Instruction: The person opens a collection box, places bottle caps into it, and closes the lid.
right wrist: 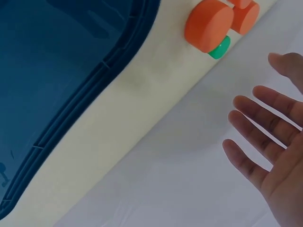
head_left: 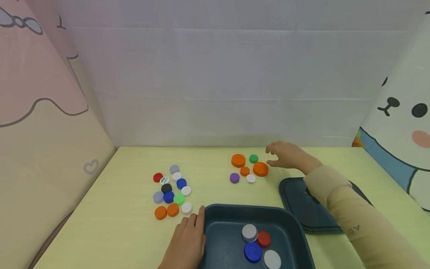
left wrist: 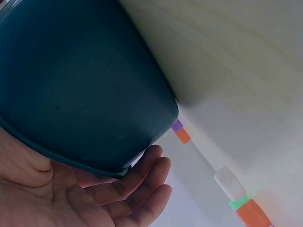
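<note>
My left hand (head_left: 188,239) rests along the left rim of a dark blue-green tray (head_left: 248,210), its fingers fairly straight in the head view. In the left wrist view, the fingers (left wrist: 147,175) extend past the rim at the tray's corner. Inside the tray lie a blue cap (head_left: 252,252), a red cap (head_left: 264,239) and white caps (head_left: 249,232). My right hand (head_left: 287,155) hovers with spread fingers just right of a large orange cap (head_left: 260,169). It holds nothing. Near that cap are a green cap (head_left: 253,158), a purple cap (head_left: 234,178) and a white cap (head_left: 251,178).
To the left, a loose group of mixed caps includes a black one (head_left: 166,188) and a light green one (head_left: 179,199). A dark lid (head_left: 312,213) lies under my right forearm. Behind the pale yellow table (head_left: 111,224) stands a white backdrop (head_left: 215,74), with printed panels on both sides.
</note>
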`<state>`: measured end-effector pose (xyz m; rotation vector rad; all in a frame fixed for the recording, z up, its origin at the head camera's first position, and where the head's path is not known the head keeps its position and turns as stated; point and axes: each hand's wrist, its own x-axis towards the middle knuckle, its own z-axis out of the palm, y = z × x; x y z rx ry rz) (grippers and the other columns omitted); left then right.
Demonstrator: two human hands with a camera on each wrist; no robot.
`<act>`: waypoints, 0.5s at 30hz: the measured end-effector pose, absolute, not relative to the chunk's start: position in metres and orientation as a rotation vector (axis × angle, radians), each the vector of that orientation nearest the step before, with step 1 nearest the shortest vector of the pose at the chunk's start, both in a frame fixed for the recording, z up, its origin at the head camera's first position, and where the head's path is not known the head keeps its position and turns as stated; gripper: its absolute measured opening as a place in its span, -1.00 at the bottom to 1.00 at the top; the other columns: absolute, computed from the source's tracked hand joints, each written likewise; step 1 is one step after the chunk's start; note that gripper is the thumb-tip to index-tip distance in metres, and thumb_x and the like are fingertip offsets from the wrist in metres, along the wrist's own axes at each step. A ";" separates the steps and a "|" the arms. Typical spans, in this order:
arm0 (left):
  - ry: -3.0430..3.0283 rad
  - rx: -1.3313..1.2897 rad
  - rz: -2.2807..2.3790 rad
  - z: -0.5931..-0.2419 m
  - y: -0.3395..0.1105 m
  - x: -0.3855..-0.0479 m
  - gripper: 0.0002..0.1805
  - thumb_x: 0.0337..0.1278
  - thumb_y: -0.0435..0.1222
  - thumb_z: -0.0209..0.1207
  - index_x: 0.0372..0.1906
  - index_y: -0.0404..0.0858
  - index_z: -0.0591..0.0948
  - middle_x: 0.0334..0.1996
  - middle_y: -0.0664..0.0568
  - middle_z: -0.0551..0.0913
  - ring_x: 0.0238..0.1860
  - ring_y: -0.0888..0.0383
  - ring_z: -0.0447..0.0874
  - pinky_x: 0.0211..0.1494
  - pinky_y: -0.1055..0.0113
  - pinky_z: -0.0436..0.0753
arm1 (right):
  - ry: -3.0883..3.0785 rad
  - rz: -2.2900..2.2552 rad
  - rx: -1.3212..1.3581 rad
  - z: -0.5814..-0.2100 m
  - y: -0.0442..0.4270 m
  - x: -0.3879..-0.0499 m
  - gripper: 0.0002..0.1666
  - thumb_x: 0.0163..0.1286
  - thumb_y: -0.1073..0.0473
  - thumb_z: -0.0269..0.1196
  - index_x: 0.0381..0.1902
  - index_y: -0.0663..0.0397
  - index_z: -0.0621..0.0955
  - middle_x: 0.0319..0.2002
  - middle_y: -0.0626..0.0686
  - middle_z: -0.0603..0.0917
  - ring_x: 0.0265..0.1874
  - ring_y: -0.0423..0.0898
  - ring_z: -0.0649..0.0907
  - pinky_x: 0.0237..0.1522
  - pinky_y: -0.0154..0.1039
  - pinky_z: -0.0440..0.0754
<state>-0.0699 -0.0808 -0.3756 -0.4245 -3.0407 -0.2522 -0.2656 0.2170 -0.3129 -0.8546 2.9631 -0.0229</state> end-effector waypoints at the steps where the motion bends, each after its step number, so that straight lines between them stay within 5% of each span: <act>1: -3.035 -0.427 -0.249 -0.376 -0.081 -0.070 -0.36 0.06 -0.20 0.17 0.25 -0.34 0.30 -0.21 -0.04 0.51 -0.28 0.08 0.42 -0.13 0.20 0.51 | 2.956 -0.033 -0.847 -0.314 0.217 -0.267 -0.56 0.20 0.06 0.24 -0.03 0.20 0.52 -0.15 0.16 0.60 -0.20 0.08 0.58 -0.19 -0.02 0.55; 15: -2.966 -0.452 -0.229 -0.378 -0.082 -0.068 -0.37 0.01 -0.23 0.19 0.22 -0.36 0.33 -0.25 -0.03 0.51 -0.31 0.10 0.41 -0.20 0.23 0.49 | 2.873 -0.053 -0.769 -0.349 0.215 -0.276 -0.41 0.15 -0.09 0.26 0.01 0.20 0.51 -0.10 0.16 0.56 -0.17 0.07 0.52 -0.14 0.00 0.50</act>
